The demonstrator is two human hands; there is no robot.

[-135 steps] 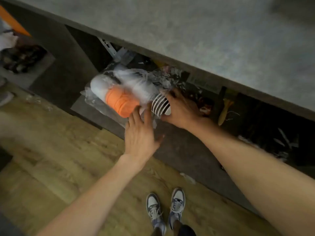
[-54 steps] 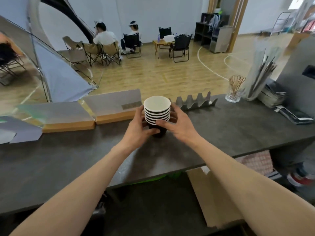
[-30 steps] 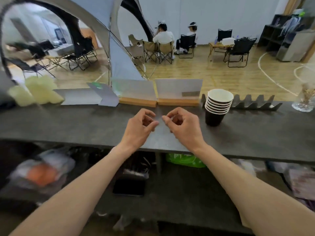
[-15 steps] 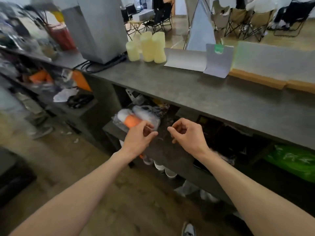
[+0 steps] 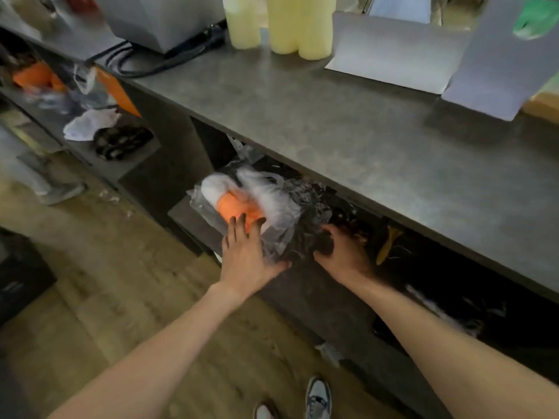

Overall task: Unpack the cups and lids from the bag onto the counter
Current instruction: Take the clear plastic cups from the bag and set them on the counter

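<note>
Counter (image 5: 348, 125) – grey slab, runs above and beyond both sets of fingers; no cups or lids seen on the part in view.
Wood floor (image 5: 90, 297) – below the forearms, w/ two sneaker toes (image 5: 317, 400) at bottom edge.
Lower shelf (image 5: 193, 216) – under the counter, just past the fingertips; dark, cluttered, blurred.
Grey machine (image 5: 157, 16) – far beyond the left fingers, top of counter, black cables (image 5: 157, 63) trailing beside it.
Grey cards (image 5: 393, 49) – two, propped on counter well beyond the right fingers.
Pale yellow cylinders (image 5: 290, 22) – grouped upright on counter, betw. machine and cards.
Bag (image 5: 266, 213) – clear plastic, crumpled, lying on the lower shelf; touching both hands. Inside: a white roll-shaped item w/ an orange band (image 5: 236, 207), directly ahead of the left fingertips. Contents otherwise too blurred to tell cups from lids.
Left hand (image 5: 245, 255) – palm down, fingers spread and flat on the bag's near end, tips at the orange band; pressing, not clamped.
Right hand (image 5: 341, 252) – at the bag's right side, fingers curled into the dark crumpled plastic; in shadow – cannot tell if they grip anything.
Yellow item (image 5: 388, 243) – just right of the right fingers, on the shelf; unclear what.
</note>
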